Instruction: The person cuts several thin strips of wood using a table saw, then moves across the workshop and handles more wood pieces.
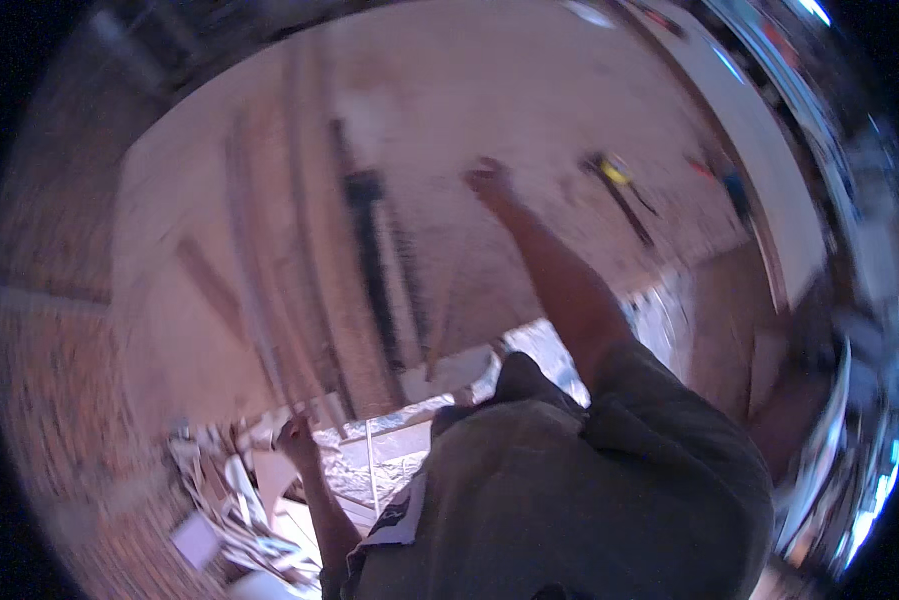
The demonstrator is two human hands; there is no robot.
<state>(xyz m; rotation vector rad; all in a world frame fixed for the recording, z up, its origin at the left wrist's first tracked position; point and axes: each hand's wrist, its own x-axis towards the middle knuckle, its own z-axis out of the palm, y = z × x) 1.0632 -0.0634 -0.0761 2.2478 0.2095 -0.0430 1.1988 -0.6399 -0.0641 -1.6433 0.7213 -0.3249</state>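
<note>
At the table's near edge, my left hand [295, 437] is closed at the near end of a long thin wooden strip [255, 290], its fingers partly blurred. That strip lies lengthwise beside a wider wooden board [320, 240]. My right arm reaches out over the table, and my right hand [490, 182] hovers above or rests on its surface; motion smears the fingers. Between the hands lie a dark, flat long piece [372, 255] and a pale narrow strip [398, 280]. A yellow-and-black tool [615, 170] and a dark stick-like piece [630, 212] are right of my right hand.
The large light-brown table [530, 80] fills the middle. A short wooden piece [210, 285] lies at its left. Wood offcuts [240, 500] are heaped on the floor below my left hand. A long pale board [760, 150] runs along the right, and a brick-like surface [70, 400] is at far left.
</note>
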